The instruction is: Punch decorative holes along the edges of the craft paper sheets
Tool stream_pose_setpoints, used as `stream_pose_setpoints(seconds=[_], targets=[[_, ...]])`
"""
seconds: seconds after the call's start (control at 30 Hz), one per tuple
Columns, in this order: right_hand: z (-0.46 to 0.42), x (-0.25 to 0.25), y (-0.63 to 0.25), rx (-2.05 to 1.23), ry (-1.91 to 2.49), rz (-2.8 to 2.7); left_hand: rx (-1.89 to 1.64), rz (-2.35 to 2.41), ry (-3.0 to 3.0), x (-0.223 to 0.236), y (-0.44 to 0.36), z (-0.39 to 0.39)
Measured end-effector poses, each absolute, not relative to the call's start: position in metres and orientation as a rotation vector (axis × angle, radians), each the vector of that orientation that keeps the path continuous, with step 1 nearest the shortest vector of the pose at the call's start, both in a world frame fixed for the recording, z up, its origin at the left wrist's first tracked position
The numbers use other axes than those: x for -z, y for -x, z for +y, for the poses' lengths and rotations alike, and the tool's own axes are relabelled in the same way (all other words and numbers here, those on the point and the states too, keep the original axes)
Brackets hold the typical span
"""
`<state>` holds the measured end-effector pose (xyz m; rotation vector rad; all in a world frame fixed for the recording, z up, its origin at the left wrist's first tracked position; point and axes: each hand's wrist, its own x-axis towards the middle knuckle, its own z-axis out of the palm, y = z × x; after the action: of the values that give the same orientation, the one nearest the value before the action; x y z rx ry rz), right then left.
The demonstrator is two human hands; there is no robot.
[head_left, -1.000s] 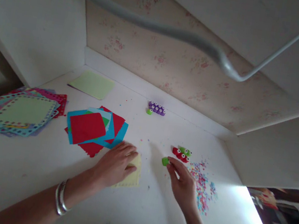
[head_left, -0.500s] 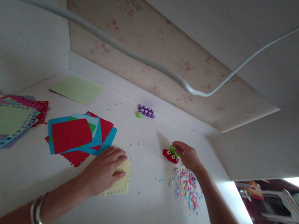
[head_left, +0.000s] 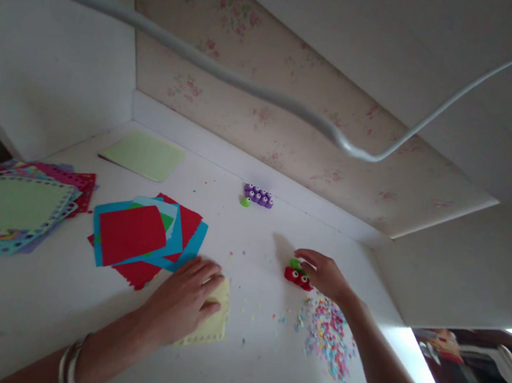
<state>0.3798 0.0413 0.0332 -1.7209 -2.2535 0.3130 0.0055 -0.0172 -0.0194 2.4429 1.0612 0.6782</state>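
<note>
My left hand (head_left: 190,298) lies flat with its fingers stretched over a small yellow sheet of paper (head_left: 218,315), which has a row of holes along its edge. A silver bangle (head_left: 70,366) is round the left wrist. On the right, my right hand (head_left: 324,275) reaches over a short row of small red pieces with round white eyes (head_left: 297,277). Its fingers are apart, at a green piece (head_left: 295,264) behind the red ones. The fingers partly cover these pieces. A heap of tiny coloured paper bits (head_left: 328,335) lies below this hand.
Red and blue sheets (head_left: 132,233) overlap left of centre. Hole-edged sheets (head_left: 20,209) are stacked at the far left, with pale green paper (head_left: 142,154) behind. Purple eyed pieces (head_left: 260,196) and a green one (head_left: 246,201) stand near the back. A white cable (head_left: 253,85) crosses above.
The view has shifted slightly, so everything sits a little further right. My right hand has moved slightly over the red and green pieces, covering more of them. My left hand stays on the yellow sheet.
</note>
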Motion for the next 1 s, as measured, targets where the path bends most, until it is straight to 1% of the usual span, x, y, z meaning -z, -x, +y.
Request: stream_pose_setpoints(seconds=[0.13, 0.3, 0.43, 0.57, 0.73, 0.93, 1.0], targets=[[0.066, -0.035, -0.352, -0.228, 1.678, -2.204, -0.714, 1.071, -2.449, 0.021, -0.006, -0.019], [0.126, -0.014, -0.289, -0.186, 1.613, -2.194, -0.794, 1.143, -2.463, 0.023, -0.006, -0.020], [0.171, 0.001, -0.249, -0.154, 1.542, -2.242, -0.721, 1.294, -2.472, 0.019, -0.001, -0.019], [0.186, 0.001, -0.236, -0.161, 1.494, -2.323, -0.622, 1.399, -2.473, 0.017, 0.001, -0.020], [0.153, -0.005, -0.242, -0.176, 1.453, -2.374, -0.587, 1.371, -2.482, 0.018, -0.002, -0.023], [0.049, 0.000, -0.247, -0.206, 1.409, -2.313, -0.665, 1.313, -2.355, 0.016, 0.000, -0.023], [0.013, 0.006, -0.246, -0.226, 1.393, -2.211, -0.705, 1.268, -2.318, 0.017, -0.001, -0.022]])
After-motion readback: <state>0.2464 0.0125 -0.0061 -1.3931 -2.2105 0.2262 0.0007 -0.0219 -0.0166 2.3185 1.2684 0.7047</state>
